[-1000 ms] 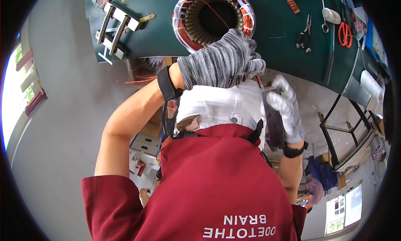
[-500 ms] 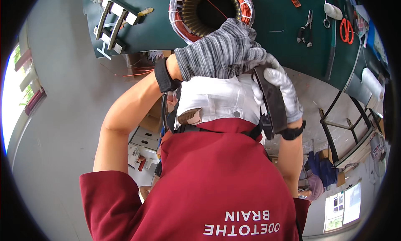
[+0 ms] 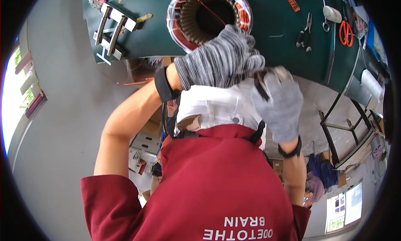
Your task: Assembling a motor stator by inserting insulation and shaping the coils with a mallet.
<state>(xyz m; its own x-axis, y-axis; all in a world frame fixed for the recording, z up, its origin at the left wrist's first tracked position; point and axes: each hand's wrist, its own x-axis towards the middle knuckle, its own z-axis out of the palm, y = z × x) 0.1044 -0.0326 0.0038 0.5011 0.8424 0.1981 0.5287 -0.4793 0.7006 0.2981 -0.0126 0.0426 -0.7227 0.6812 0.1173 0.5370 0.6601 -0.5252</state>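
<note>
My left hand (image 3: 221,57), in a grey striped knit glove, is just below the near rim of a ring-shaped motor stator (image 3: 173,21) wound with copper wire and white lacing. A thin red wire (image 3: 211,12) crosses the stator's opening and runs to the left hand, whose curled fingers close on it. My right hand (image 3: 279,101), in a pale grey glove, meets the left fingertips. It is closed on a dark elongated block (image 3: 261,87). Only a strip of that block shows, and motion blurs the right fingers.
On the dark green table (image 3: 275,53) lie pliers (image 3: 305,34), red-handled scissors (image 3: 346,33) and an orange cutter knife (image 3: 291,0) at right. A stand with two bars (image 3: 110,30) and a yellow-handled tool (image 3: 144,18) are at left. A metal frame (image 3: 340,124) stands at right.
My right hand has turned so its back faces up, and the dark block, plainly visible before, is now mostly hidden. The left hand has shifted slightly nearer to me, still at the red wire.
</note>
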